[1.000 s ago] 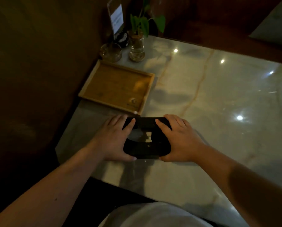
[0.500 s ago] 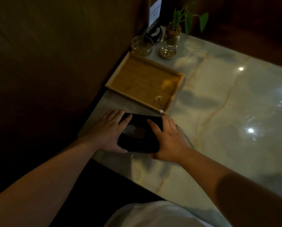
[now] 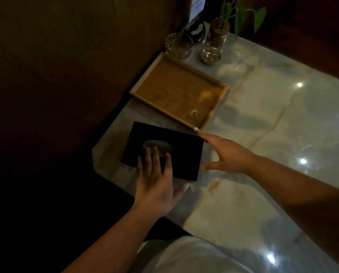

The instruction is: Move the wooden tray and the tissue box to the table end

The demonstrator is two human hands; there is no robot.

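Resting flat, fingers spread, the left hand [image 3: 155, 186] presses the top of the black tissue box [image 3: 162, 152] and clamps nothing; the right hand [image 3: 226, 154] is splayed open against the box's right side. Box and wooden tray [image 3: 179, 91] sit at the table [image 3: 283, 134] corner — apparently the final nudge, then letting go.

Looks like a dim restaurant/café booth: polished marble table [image 3: 263, 119] w/ upright sign card [image 3: 197, 5], glass ashtray [image 3: 178, 46], plant in glass bottle [image 3: 214, 46], brown padded wall [image 3: 66, 75] alongside
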